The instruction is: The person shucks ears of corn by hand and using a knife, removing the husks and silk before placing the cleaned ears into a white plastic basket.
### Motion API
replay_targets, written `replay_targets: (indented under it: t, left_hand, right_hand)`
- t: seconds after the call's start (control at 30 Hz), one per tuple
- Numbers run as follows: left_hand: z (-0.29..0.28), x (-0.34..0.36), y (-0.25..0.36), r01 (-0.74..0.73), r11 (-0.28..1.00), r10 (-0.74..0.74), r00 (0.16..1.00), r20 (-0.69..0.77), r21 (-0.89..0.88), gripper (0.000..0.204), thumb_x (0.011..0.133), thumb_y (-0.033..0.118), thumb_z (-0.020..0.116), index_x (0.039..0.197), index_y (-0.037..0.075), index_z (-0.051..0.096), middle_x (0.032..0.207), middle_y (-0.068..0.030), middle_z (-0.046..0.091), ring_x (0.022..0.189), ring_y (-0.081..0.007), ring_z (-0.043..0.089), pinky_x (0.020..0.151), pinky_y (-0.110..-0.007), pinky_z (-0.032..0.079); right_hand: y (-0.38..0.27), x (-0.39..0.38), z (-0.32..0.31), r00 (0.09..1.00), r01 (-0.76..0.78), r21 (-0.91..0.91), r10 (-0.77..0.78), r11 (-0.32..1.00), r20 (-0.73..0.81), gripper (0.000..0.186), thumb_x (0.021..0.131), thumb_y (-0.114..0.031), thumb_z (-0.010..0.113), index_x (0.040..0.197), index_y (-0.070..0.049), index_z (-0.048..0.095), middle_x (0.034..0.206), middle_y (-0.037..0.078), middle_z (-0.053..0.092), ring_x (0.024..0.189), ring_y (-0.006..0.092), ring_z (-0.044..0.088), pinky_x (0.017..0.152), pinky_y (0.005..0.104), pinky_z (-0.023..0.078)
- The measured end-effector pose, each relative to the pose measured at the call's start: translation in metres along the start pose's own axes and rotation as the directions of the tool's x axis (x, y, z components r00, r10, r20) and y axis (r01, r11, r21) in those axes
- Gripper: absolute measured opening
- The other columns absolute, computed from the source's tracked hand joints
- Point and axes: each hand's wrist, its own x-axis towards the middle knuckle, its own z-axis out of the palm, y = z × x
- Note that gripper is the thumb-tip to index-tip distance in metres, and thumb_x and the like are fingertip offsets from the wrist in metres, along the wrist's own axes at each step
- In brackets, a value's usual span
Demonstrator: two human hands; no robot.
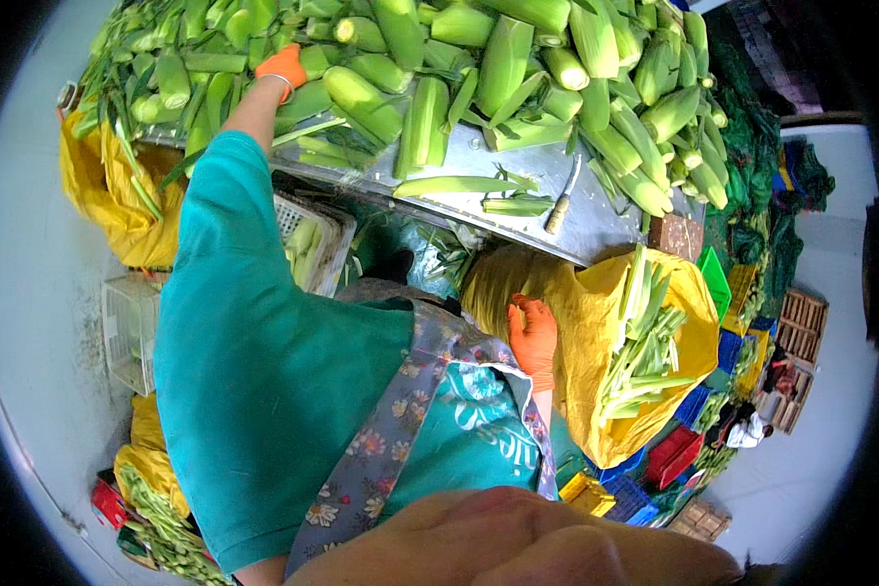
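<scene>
My left hand point(281, 68), in an orange glove, reaches into a heap of green-husked ears of corn point(363, 103) on a metal table point(581, 230). Its fingers look curled among the ears; what they hold, if anything, is hidden. My right hand point(532, 337), also gloved in orange, hangs low in front of my apron, its fingers loosely curled with nothing visible in them. Beside it stands a yellow sack point(581, 391) with stripped green husks point(645, 361) inside. Near the table's front edge lies a knife point(557, 214) with a wooden handle, next to loose husk leaves point(459, 186).
Under the table is a white crate point(340, 256) with pale pieces in it. Another yellow sack point(127, 230) hangs at the table's left end. A clear plastic bin point(132, 332) stands at left. Coloured crates point(674, 457) and green netting point(747, 146) crowd the right.
</scene>
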Motion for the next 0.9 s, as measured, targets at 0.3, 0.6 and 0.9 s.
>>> replay_targets:
  t: [0.3, 0.6, 0.9]
  left_hand:
    - [-0.009, 0.003, -0.037, -0.163, 0.985, 0.156, 0.981, -0.112, -0.055, 0.039, 0.086, 0.023, 0.063, 0.123, 0.012, 0.063, 0.123, -0.0147, 0.065, 0.113, -0.0348, 0.062, 0.095, -0.042, 0.05]
    - [-0.175, -0.078, 0.052, 0.023, 0.558, 0.136, 0.984, 0.119, -0.83, 0.062, 0.085, 0.037, 0.073, 0.132, -0.001, 0.055, 0.113, -0.013, 0.067, 0.103, -0.0236, 0.064, 0.091, -0.037, 0.052]
    - [-0.058, -0.074, -0.007, -0.208, 0.977, 0.212, 0.875, 0.435, -0.058, 0.084, 0.072, 0.043, 0.08, 0.144, 0.014, 0.047, 0.134, -0.0159, 0.058, 0.123, -0.035, 0.055, 0.098, -0.045, 0.049]
  right_hand:
    - [-0.023, 0.016, 0.004, 0.991, -0.051, 0.001, 0.05, 0.999, 0.127, 0.02, 0.09, -0.019, 0.065, 0.104, -0.006, 0.068, 0.096, 0.014, 0.067, 0.092, 0.0352, 0.062, 0.081, 0.0445, 0.048]
    - [-0.032, 0.064, 0.018, 0.966, 0.184, 0.125, -0.203, 0.975, 0.16, 0.02, 0.089, -0.021, 0.065, 0.105, -0.007, 0.068, 0.096, 0.012, 0.067, 0.093, 0.0341, 0.062, 0.081, 0.0436, 0.048]
    - [-0.025, 0.053, 0.033, 0.951, 0.215, 0.143, -0.24, 0.966, 0.195, 0.021, 0.089, -0.022, 0.066, 0.105, -0.008, 0.068, 0.095, 0.013, 0.067, 0.09, 0.0346, 0.063, 0.077, 0.0443, 0.049]
